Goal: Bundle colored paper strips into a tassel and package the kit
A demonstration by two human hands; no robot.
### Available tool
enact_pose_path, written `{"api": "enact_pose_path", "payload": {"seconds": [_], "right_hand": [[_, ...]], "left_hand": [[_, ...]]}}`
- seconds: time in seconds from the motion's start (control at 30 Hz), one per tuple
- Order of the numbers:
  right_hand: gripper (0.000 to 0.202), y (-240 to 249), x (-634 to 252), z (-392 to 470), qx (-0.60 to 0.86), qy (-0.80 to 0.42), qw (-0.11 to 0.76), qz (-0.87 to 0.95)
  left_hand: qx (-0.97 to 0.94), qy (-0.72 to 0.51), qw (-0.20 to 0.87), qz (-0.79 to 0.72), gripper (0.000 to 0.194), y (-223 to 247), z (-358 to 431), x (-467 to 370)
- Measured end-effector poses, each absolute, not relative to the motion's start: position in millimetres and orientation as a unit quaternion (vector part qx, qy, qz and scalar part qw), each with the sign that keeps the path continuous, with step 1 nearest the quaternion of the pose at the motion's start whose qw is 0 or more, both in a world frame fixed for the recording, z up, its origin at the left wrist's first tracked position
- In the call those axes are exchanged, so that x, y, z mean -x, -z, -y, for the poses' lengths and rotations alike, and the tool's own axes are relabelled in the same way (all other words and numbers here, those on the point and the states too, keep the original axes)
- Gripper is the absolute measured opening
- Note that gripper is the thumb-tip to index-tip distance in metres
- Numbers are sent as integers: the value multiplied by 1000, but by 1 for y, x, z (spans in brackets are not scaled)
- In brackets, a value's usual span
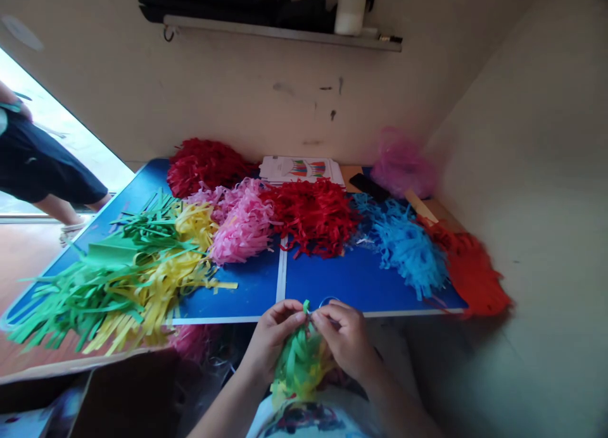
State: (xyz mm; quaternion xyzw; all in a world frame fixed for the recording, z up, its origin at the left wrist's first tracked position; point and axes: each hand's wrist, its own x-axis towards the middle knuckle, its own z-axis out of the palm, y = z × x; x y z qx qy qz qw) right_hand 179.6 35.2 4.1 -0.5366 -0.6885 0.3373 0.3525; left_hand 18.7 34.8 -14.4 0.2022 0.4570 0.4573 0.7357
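Observation:
Just off the table's near edge, both my hands meet at the top of a green and yellow paper tassel. My left hand pinches the tassel near its green tip. My right hand has its fingers closed beside that tip, with a thin loop of string or wire showing above them. What exactly lies between the right fingertips is too small to see fully. The strips of the tassel hang down over my lap.
On the blue table lie green strips, yellow strips, pink tassels, red tassels, blue tassels and orange strips. A phone and printed sheets lie behind. A cardboard box stands lower left; a person is beyond.

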Motion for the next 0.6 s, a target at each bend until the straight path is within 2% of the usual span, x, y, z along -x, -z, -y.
{"api": "enact_pose_path", "payload": {"seconds": [0.1, 0.17, 0.27, 0.37, 0.5, 0.53, 0.6], "right_hand": [[20, -6, -182, -35, 543, -331, 307, 708], [29, -5, -181, -35, 542, -369, 289, 698], [18, 1, -172, -33, 534, -422, 321, 659], [17, 4, -175, -36, 500, -439, 419, 618], [33, -20, -268, -32, 424, -524, 615, 409], [37, -31, -308, -23, 413, -506, 664, 364], [37, -53, -389, 10, 442, -357, 756, 326]], "left_hand": [[-355, -493, 614, -504, 33, 16, -30, -20], [-449, -492, 526, -528, 31, 18, -26, -19], [-579, -467, 386, -546, 25, 22, -24, -19], [-683, -440, 257, -523, 17, 24, -26, -22], [-776, -388, 212, -450, 20, 29, -30, -25], [-805, -366, 208, -419, 21, 34, -31, -25], [-846, -328, 220, -358, 26, 49, -32, -23]]}}
